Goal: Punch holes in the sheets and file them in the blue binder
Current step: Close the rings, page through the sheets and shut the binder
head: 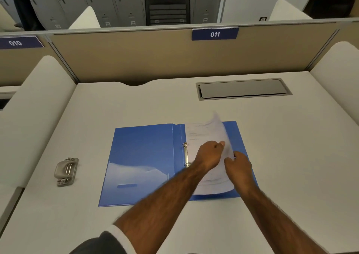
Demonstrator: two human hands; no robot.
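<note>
Blue plastic ring binder (pixel 143 162): lies open and flat at the middle of the pale bench (pixel 291 156), front cover spread to the left, ring mechanism (pixel 186 154) at the spine; whether the rings are open cannot be told.

White paper sheets (pixel 209 135): a thin stack over the right half of the binder, printed side up, right edge curled upward and blurred. Whether the holes are already on the rings cannot be told.

Left hand (pixel 208 154): reaches across the stack, fingers curled, pinching the lifted right edge of the sheets with the thumb on top.

Right hand (pixel 238 164): just beside the left, at the lower right edge of the stack, fingers closed onto the paper edge; grip partly hidden.

Grey metal hole punch (pixel 66 171): stands alone on the bench, well to the left of the binder, untouched.

Grey cable hatch (pixel 242 88): set into the bench beyond the binder. Number plate "011" (pixel 214 34) on the partition.

Step in hand, as judged: filing, the sheets being handled over the binder's right leaf. Next move calls for squaring the stack, lining its left margin with the two rings, seating it, then closing the rings and the cover. Risk: a curled stack may tear at the holes.
</note>
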